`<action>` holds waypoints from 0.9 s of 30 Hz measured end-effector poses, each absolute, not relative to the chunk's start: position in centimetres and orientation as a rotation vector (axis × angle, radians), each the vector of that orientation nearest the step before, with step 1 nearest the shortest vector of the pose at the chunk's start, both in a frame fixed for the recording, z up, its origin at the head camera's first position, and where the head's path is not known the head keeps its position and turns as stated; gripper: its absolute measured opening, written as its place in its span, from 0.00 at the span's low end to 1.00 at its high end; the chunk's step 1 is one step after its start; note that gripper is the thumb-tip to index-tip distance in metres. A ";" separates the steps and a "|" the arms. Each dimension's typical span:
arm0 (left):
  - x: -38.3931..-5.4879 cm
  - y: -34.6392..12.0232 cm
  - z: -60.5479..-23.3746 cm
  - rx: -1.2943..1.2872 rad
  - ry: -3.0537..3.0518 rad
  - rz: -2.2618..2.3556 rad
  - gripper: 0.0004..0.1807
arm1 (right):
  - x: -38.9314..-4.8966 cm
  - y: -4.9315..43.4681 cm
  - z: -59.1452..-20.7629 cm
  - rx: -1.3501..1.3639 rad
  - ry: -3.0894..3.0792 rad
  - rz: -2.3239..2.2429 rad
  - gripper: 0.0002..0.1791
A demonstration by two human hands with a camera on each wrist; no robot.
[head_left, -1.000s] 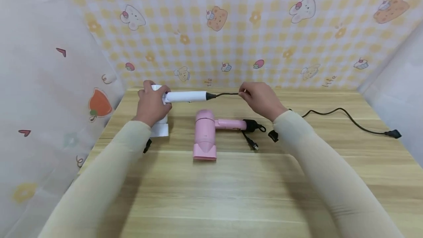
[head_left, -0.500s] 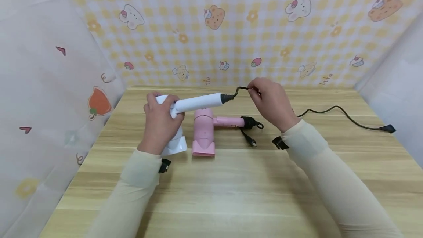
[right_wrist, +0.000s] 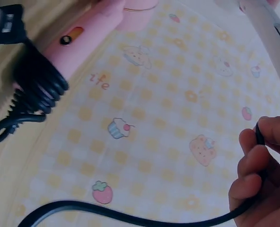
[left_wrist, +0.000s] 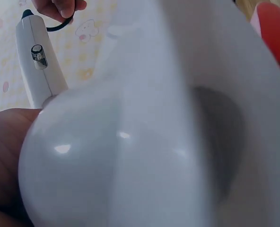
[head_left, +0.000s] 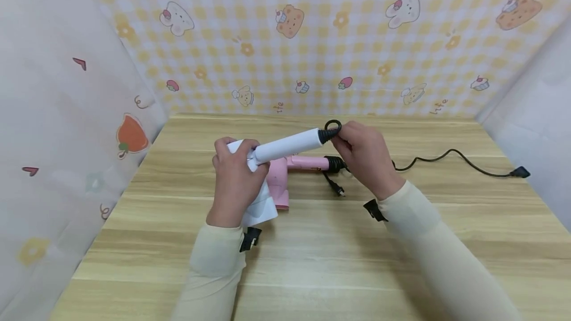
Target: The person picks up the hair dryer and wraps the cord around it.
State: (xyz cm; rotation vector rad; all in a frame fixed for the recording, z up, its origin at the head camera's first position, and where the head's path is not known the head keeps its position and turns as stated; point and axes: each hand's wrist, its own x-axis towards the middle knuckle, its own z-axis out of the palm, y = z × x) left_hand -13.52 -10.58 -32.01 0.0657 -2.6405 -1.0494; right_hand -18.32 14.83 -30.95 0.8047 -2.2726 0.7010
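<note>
My left hand (head_left: 236, 177) grips the body of a white hair dryer (head_left: 290, 145), its handle slanting up to the right above the table. The dryer's white nozzle (head_left: 260, 210) points down toward me. In the left wrist view, the white barrel (left_wrist: 83, 156) fills most of the picture. My right hand (head_left: 368, 155) pinches the black power cord (right_wrist: 130, 218) close to the handle's end, where the cord bends in a small loop. Behind the white dryer lies a pink hair dryer (head_left: 308, 163), partly hidden, with its own cord wound round the handle end (right_wrist: 40, 85).
The white dryer's cord trails right across the wooden table (head_left: 312, 261) to a black plug (head_left: 520, 172). The pink dryer's plug (head_left: 337, 189) lies near its handle. A patterned cloth (head_left: 267, 63) stands at the back, with pale sheets at both sides.
My left hand has lifted the white hair dryer and carried it right and nearer, tilting it. The right hand has moved right, and the cord by the handle has gone from straight to looped.
</note>
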 end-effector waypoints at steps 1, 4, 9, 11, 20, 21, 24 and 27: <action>-13.5 -10.5 -32.1 0.067 -2.638 -1.058 0.19 | -18.3 14.8 -31.1 0.802 -2.271 0.707 0.06; -13.7 -10.3 -32.3 0.070 -2.637 -1.072 0.18 | -18.2 14.7 -31.8 0.806 -2.286 0.712 0.03; -14.1 -10.5 -32.7 0.070 -2.641 -1.092 0.18 | -17.9 14.2 -32.8 0.859 -2.315 0.725 0.02; -14.3 -10.7 -32.9 0.082 -2.642 -1.096 0.18 | -17.8 14.1 -33.2 0.901 -2.324 0.712 0.04; -14.2 -10.8 -32.7 0.136 -2.665 -1.105 0.20 | -17.3 14.2 -34.2 1.064 -2.395 0.586 0.19; -14.2 -10.8 -32.7 0.140 -2.665 -1.100 0.20 | -17.1 14.3 -34.2 1.079 -2.389 0.578 0.21; -14.3 -10.8 -32.8 0.142 -2.660 -1.065 0.19 | -16.7 14.5 -34.0 1.109 -2.362 0.568 0.21; -14.3 -10.8 -32.9 0.135 -2.654 -1.026 0.18 | -16.4 14.8 -33.8 1.118 -2.335 0.577 0.20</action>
